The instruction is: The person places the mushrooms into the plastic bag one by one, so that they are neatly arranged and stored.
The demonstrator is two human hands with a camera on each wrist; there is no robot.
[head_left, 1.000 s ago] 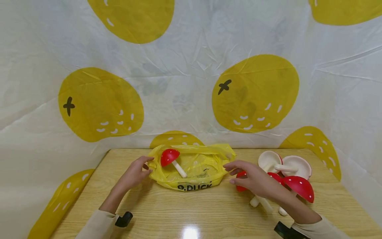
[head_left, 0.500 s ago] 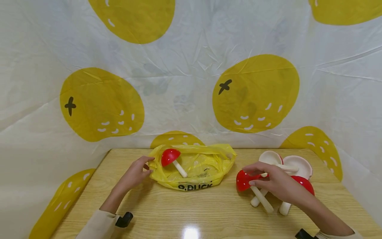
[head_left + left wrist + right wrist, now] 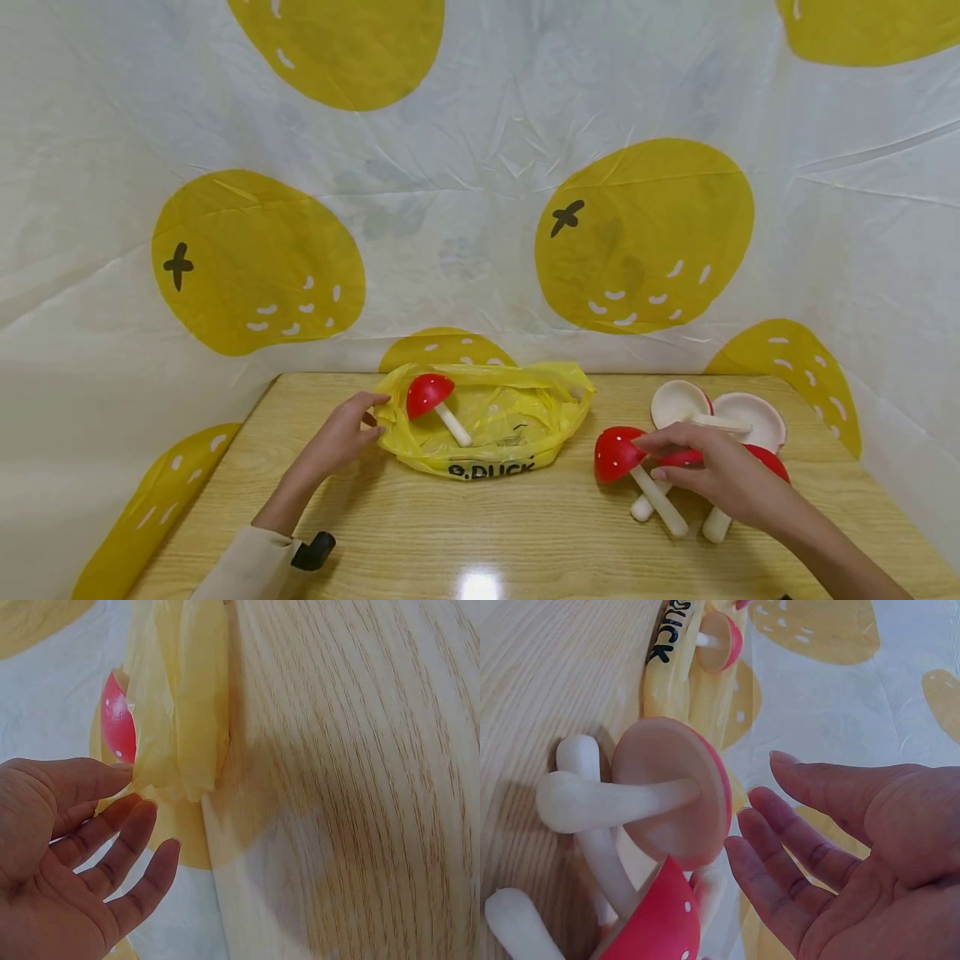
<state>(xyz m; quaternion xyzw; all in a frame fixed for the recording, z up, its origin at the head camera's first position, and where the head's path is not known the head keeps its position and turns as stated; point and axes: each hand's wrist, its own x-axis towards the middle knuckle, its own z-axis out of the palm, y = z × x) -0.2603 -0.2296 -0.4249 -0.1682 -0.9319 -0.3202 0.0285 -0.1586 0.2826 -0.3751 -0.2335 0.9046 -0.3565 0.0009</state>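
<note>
In the head view, my left hand is at the left end of a yellow plastic bag with "B.DUCK" lettering. The left wrist view shows its thumb and forefinger pinching the bag's edge. Inside the opened bag lies one toy mushroom with a white-dotted red cap and a pale stem. My right hand is over the mushroom pile at the right, fingers spread and holding nothing. Its fingertips come right up to the cap of the nearest mushroom; the right wrist view shows that cap's pale underside.
Behind the right hand, two mushrooms lie with pale undersides showing, one at the left and one at the right. Another red cap is partly hidden by the hand. A fruit-print cloth hangs behind the wooden table.
My right hand has moved rightward from the bag's right edge to the mushroom pile, letting go of the bag. The left hand has stayed at the bag's left end.
</note>
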